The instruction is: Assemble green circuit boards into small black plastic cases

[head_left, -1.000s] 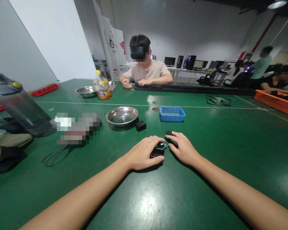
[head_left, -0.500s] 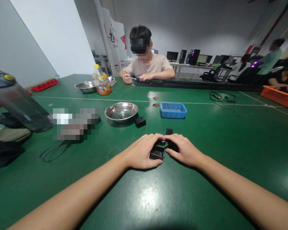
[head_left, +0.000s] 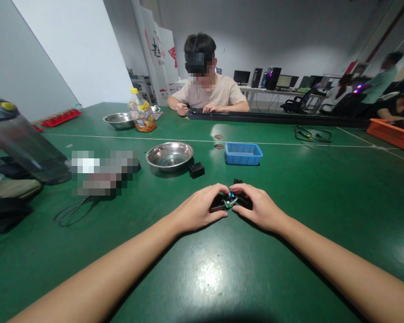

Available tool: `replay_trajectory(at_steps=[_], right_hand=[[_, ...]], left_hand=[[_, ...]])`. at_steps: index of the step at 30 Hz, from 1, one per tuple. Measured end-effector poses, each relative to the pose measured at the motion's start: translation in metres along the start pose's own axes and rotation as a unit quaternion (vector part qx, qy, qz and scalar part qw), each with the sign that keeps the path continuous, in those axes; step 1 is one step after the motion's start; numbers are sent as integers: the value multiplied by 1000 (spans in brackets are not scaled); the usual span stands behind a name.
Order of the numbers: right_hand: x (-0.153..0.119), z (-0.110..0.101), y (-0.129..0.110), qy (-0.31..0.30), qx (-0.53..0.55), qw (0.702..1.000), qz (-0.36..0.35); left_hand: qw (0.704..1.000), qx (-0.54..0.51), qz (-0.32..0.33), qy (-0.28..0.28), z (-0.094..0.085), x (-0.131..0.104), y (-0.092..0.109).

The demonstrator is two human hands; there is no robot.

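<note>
Just below the middle of the frame, the left hand and the right hand meet on the green table around a small black module. A green circuit board shows tilted in its open top, so it looks only partly seated or partly lifted out. The left fingers curl around the housing's left side and grip it. The right fingers are bent over the right edge, with the fingertips touching the board; whether they pinch it I cannot tell. Judging from this, the work on this unit is midway, with the case not closed.

Just above the hands lies a small black piece. Farther up sit a second black module, a steel bowl and a blue tray. At the top centre, another person works at the table's far side.
</note>
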State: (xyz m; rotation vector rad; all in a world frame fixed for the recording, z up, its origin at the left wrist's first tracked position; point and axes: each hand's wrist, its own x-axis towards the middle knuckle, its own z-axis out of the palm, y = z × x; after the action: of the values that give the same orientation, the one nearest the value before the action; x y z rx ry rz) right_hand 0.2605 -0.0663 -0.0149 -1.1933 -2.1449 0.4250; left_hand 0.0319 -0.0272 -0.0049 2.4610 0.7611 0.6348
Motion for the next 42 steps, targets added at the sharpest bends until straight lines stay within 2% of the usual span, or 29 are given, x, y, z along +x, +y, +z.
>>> replay_trajectory(at_steps=[6,14,17,20,22,30,36,42], right_hand=[[0,-1,-1,-22,-18,999,-21],[1,0,-1,29,-20,999,26],[1,0,-2,44,-13,998,31],[1,0,-2,47,-11,998,29],[2,1,-2,45,-12,999,28],[2,2,1,51,-21,998,32],[2,1,1,52,-18,998,27],[-2,-2,-3,108,-14,993,-36]], left_hand=[[999,-32,39,16,-1,1,-3],[998,-6,61,1,-2,-1,2],[999,39,26,6,-1,-2,4],[996,75,-22,43,1,-2,1],[995,69,-29,63,3,-1,-1],[986,74,46,144,0,2,-5],[982,72,83,152,-1,1,-4],[981,74,90,157,-2,2,-2]])
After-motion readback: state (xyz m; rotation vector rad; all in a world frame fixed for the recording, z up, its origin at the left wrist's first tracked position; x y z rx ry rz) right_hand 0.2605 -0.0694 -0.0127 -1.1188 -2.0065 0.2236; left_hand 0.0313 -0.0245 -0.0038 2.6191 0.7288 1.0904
